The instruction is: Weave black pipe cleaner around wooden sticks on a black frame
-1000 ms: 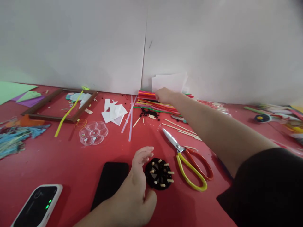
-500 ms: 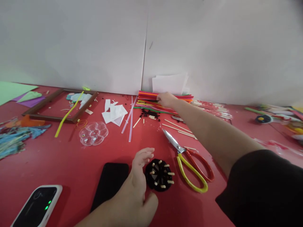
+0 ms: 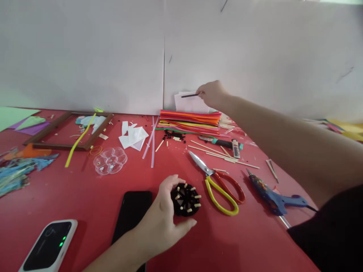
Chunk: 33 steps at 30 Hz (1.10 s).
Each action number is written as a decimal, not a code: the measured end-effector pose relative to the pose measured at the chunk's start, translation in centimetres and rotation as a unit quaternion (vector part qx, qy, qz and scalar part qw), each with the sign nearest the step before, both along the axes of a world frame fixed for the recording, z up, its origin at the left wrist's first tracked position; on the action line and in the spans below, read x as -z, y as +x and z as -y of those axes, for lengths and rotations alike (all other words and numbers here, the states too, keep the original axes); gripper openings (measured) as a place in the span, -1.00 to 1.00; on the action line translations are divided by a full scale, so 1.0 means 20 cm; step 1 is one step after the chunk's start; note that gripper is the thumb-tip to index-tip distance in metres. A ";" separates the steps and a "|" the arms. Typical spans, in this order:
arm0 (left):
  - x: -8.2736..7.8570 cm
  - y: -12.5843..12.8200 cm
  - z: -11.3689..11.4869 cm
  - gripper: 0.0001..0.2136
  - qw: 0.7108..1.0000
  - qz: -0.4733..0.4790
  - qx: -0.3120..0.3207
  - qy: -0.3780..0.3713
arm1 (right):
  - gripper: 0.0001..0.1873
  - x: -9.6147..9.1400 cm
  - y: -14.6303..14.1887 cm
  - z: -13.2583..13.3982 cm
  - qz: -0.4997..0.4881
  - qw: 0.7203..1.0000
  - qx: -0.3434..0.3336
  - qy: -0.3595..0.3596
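My left hand [image 3: 159, 223] curves around the left side of a round black piece [image 3: 186, 200] on the table. Several short wooden pegs stand up from that piece. The fingertips lie against its far edge, while the thumb is stretched out along its near side, apart from it. My right hand [image 3: 214, 93] is raised in front of the wall, pinching the end of a thin black pipe cleaner [image 3: 189, 96]. Beneath it lies a bundle of coloured pipe cleaners [image 3: 190, 118], mostly red, orange and yellow. Yellow-and-red-handled scissors [image 3: 214, 183] rest right of the black piece.
A black phone [image 3: 133, 211] lies partly under my left forearm, beside a white device [image 3: 49, 245]. To the right are a blue glue gun [image 3: 275, 196], a lighter [image 3: 235, 148], a utility knife [image 3: 222, 142] and thin wooden sticks [image 3: 215, 153]. A brown frame [image 3: 59, 145] sits at left.
My right hand has lifted from the pipe cleaner bundle, and a black pipe cleaner now shows in its fingers. My left hand has moved closer around the black piece. The view has turned slightly right.
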State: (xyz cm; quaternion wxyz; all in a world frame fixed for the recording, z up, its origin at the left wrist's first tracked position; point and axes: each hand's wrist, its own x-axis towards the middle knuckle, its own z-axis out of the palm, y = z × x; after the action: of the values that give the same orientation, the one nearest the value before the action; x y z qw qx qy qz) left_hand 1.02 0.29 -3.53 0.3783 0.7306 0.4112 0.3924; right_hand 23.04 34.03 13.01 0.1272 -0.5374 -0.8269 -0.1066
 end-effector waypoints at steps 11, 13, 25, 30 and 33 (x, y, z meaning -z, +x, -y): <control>-0.10 0.01 -0.03 -0.23 0.967 0.184 -0.012 -0.176 | -0.57 0.12 0.20 1.29 -0.026 1.000 0.003 -0.011; -0.10 0.00 -0.04 -0.23 0.940 0.243 0.014 -0.240 | -0.62 0.19 0.21 1.48 -0.085 0.994 -0.020 0.061; -0.17 -0.01 -0.09 -0.42 0.894 0.324 -0.026 -0.310 | -0.82 0.46 0.01 1.70 -0.256 0.957 -0.089 0.101; -0.16 -0.02 -0.08 -0.36 0.903 0.320 0.000 -0.287 | -0.86 0.52 -0.03 1.72 -0.306 0.942 -0.109 0.086; -0.16 -0.03 -0.08 -0.34 0.900 0.326 0.013 -0.288 | -0.86 0.54 -0.04 1.74 -0.318 0.940 -0.097 0.077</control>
State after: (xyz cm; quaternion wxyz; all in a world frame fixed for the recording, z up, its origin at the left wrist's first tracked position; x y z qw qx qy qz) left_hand 0.44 1.88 -0.38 0.6905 0.4260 0.3501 0.4681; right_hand 22.16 -0.73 2.22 0.4346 -0.4491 -0.7804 0.0196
